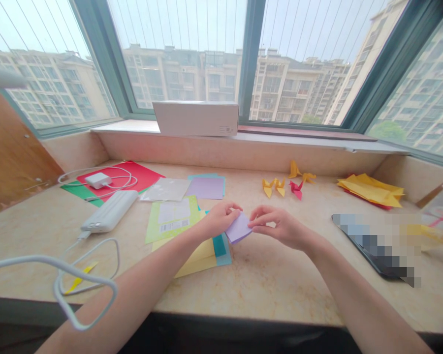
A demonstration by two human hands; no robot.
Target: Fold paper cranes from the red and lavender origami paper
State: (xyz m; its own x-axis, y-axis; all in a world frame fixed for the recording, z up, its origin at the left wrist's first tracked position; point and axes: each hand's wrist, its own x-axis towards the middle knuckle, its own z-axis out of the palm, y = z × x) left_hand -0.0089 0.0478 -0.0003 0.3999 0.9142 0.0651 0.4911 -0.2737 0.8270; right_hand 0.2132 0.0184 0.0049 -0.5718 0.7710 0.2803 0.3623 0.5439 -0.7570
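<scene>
The left hand [224, 217] grasps the folded paper [239, 229] by its left side, and the right hand [276, 223] pinches its right corner between thumb and fingers. The purple piece is over the tabletop [280, 290], at the right edge of a stack of sheets [195, 263]. A white box [197, 119] stands on the sill; a phone [365, 248] lies right, a power bank [110, 211] left. Beyond the right hand sit small yellow cranes [268, 188] and a red one.

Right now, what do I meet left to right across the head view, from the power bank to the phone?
White power bank → barcoded light-green packet → left hand → folded purple paper → right hand → dark phone.
</scene>
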